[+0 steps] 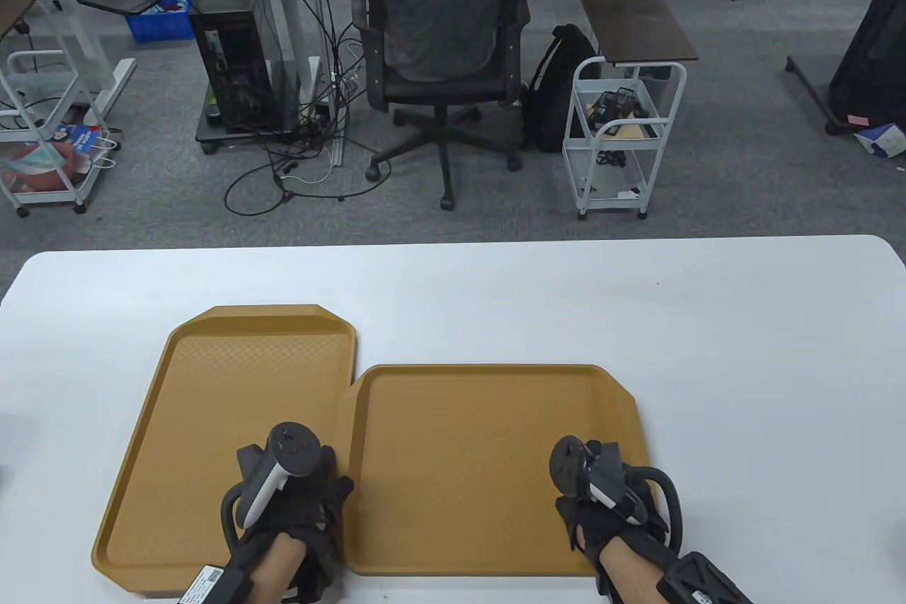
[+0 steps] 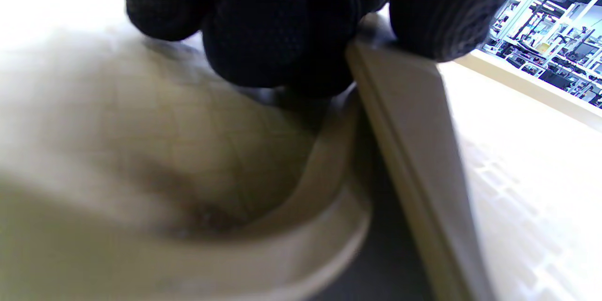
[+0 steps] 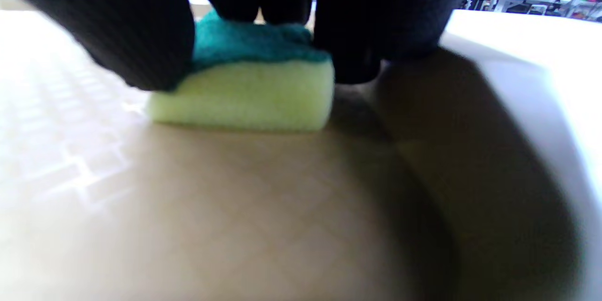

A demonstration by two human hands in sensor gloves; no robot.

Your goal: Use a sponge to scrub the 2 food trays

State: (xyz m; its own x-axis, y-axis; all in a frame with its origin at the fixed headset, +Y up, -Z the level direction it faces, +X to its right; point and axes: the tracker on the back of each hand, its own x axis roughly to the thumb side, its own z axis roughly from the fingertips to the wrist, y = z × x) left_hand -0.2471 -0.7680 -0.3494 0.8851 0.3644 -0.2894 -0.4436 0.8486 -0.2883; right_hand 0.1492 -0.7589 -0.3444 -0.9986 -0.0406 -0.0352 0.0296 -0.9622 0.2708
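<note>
**Observer:** Two food trays lay side by side on the white table (image 1: 708, 321) at this entry: the left tray (image 1: 212, 406) at about 7 o'clock, long axis running away from you, and the right tray (image 1: 460, 462) at about 6 o'clock, turned crosswise, their rims touching or very nearly so. Where was the sponge?

**Recorder:** You had the sponge (image 3: 244, 89) under your right hand (image 1: 609, 491), at the tray's 4 o'clock corner, close to the raised rim. Your fingers (image 3: 117, 33) were curled down round it, thumb on one side, the rest over the top, the yellow face flat on the tray floor.

**Observer:** And your left hand (image 1: 290, 491)?

**Recorder:** It sat where the two trays meet, fingertips (image 2: 263, 33) bent over the rim there, apparently steadying a tray. I could not tell how firm that hold was.

**Observer:** Progress?

**Recorder:** My judgement: scrubbing of the right tray was under way. No foam, wet streak or dirt showed on either tray, so I could not say how much surface was covered. The left tray looked untouched and probably remained.

**Observer:** Materials?

**Recorder:** Both trays were tan moulded plastic, rectangular with clipped corners, a low curved lip and a fine diamond-embossed floor. The sponge was a soft yellow foam block with a rough teal scouring layer on top.
</note>
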